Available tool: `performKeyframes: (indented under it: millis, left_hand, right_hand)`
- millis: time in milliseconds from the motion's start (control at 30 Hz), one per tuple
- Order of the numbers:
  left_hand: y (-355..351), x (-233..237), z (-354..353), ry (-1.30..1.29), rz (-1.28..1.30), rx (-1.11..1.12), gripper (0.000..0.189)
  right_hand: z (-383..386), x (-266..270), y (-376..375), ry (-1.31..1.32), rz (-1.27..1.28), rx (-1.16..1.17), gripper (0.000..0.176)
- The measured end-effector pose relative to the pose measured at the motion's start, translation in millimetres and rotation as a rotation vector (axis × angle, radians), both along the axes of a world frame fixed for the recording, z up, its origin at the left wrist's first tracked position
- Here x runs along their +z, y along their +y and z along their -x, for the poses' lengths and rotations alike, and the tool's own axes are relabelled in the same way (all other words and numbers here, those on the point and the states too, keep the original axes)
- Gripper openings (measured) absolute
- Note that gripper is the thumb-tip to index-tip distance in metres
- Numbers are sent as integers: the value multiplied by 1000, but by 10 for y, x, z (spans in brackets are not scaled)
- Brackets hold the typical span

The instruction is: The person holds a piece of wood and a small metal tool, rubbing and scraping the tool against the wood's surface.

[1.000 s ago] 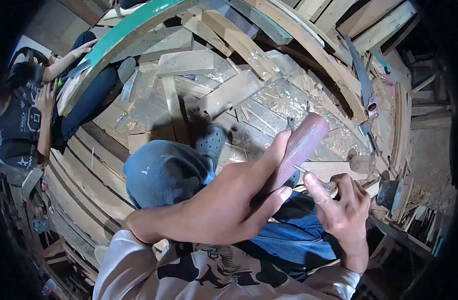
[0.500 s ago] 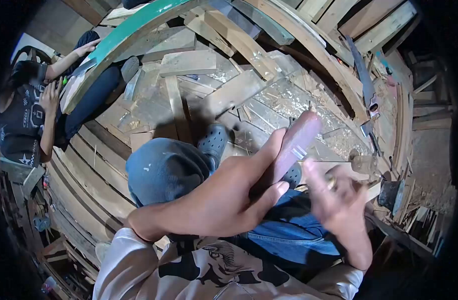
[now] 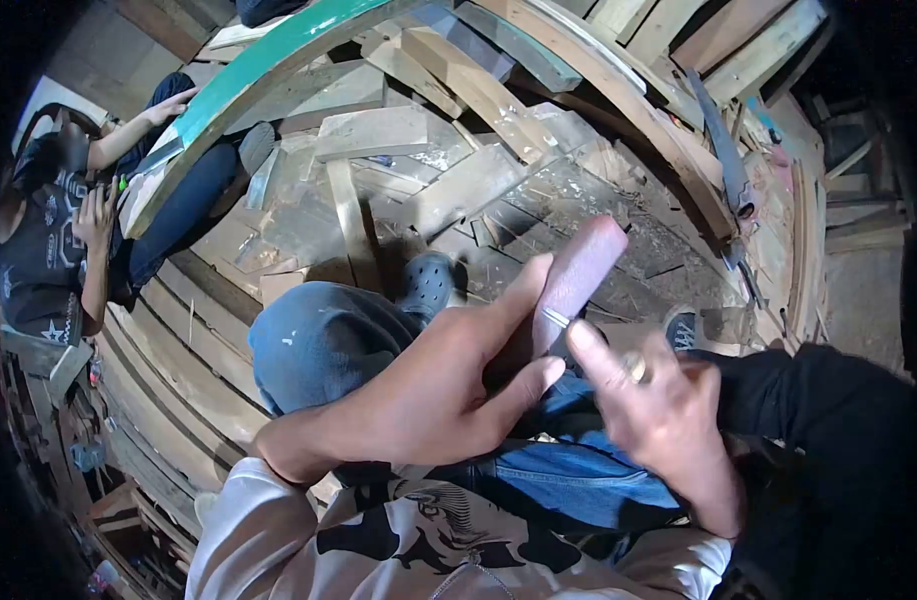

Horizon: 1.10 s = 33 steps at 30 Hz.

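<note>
Reddish-brown stone bar (image 3: 581, 268) is tilted above the lap. Its lower end is gripped tight in the left hand (image 3: 438, 395), thumb along one side, fingers wrapped round the other. The right hand (image 3: 663, 425), motion-blurred, is curled closed around a small tool (image 3: 633, 367) with a brass ring, and the thin metal tip touches the bar's lower part. Under the hands are blue jeans (image 3: 318, 345), knee raised, and a dark shoe (image 3: 425, 282) on the plank floor (image 3: 458, 185), which is littered with shavings. Green curved beam (image 3: 248, 72) upper left. Another person (image 3: 48, 235) sits far left, well apart.
</note>
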<state>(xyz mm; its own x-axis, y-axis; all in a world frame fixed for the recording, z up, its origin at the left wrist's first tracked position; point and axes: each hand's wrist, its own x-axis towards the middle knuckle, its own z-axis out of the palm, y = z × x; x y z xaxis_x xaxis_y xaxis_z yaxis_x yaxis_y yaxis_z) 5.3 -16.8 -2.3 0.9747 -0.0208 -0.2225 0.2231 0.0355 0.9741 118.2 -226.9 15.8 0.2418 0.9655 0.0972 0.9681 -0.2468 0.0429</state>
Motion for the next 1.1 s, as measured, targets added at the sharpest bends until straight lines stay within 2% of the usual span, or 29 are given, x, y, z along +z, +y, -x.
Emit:
performKeyframes:
  millis: [33, 67, 133, 167, 200, 267, 300, 333, 400, 467, 533, 567, 600, 667, 700, 733, 800, 867, 900, 967, 1000, 1067, 1100]
  left_hand:
    - [-18, -14, -16, -63, -51, 11, 66]
    - [-25, 14, -23, -63, -48, 11, 66]
    - [16, 111, -45, 42, 102, -5, 59]
    - [7, 70, -20, 1, 170, -13, 54]
    - [12, 76, -34, 3, 167, -12, 54]
    - [2, 76, -69, -33, 62, -16, 52]
    - [-2, 51, -62, -18, 59, -14, 54]
    - [-3, 30, -56, -20, 60, -14, 54]
    - [1, 7, -53, -88, 26, -30, 59]
    - [8, 30, -70, -71, 53, -25, 64]
    - [-1, 59, -88, 0, 112, -16, 61]
    - [0, 68, -82, 7, 92, -24, 62]
    - [0, 31, -68, -44, 73, -30, 62]
    - [-7, 27, -71, -79, 62, -43, 61]
    - [-4, 18, -71, -76, 64, -48, 61]
    - [0, 11, -59, -87, 30, -43, 61]
    - [31, 39, -74, -113, -18, -32, 61]
    - [30, 82, -60, -32, 66, -57, 62]
    - [9, -24, -89, -182, 7, -22, 62]
    - [19, -14, -23, -101, 49, -42, 62]
    - [43, 40, -33, -36, 78, -55, 62]
    - [41, 89, -23, 11, 147, -48, 62]
    - [44, 79, -19, 18, 130, -27, 62]
  right_hand:
    - [-64, -74, 21, 89, -90, -95, 70]
    - [-138, -45, 19, 45, -21, -146, 72]
    - [-69, -55, -7, 55, -55, -131, 70]
    - [0, -95, -39, -41, -112, -77, 67]
    - [-6, -113, -38, 30, -143, -19, 64]
    - [-135, -39, -3, 17, -36, -95, 65]
    - [-228, -76, -16, 125, -118, -193, 65]
    - [-170, -55, -3, 115, -92, -222, 67]
    - [26, -51, -15, 79, -25, -26, 65]
    - [-57, -120, -23, 170, -125, 27, 66]
    - [-243, -102, -16, 60, -62, -215, 68]
    - [-164, -76, -1, 44, 0, -233, 68]
    - [-113, -84, -24, 59, -67, -65, 64]
    - [-14, -61, -38, 169, -26, -3, 64]
    - [-96, -90, -102, 73, -1, -10, 67]
    - [-183, -76, -61, 75, -25, -145, 68]
    - [-29, -91, -74, 156, -74, -53, 66]
    - [-69, -61, -35, 176, -82, 27, 67]
    - [-186, -79, -44, 122, -80, -82, 69]
    - [-246, -85, -62, 117, -67, -231, 73]
    - [-117, -89, -71, 10, -61, -130, 74]
    - [1, -46, -65, 108, -33, 62, 75]
    - [-36, -104, -70, 110, -96, 38, 76]
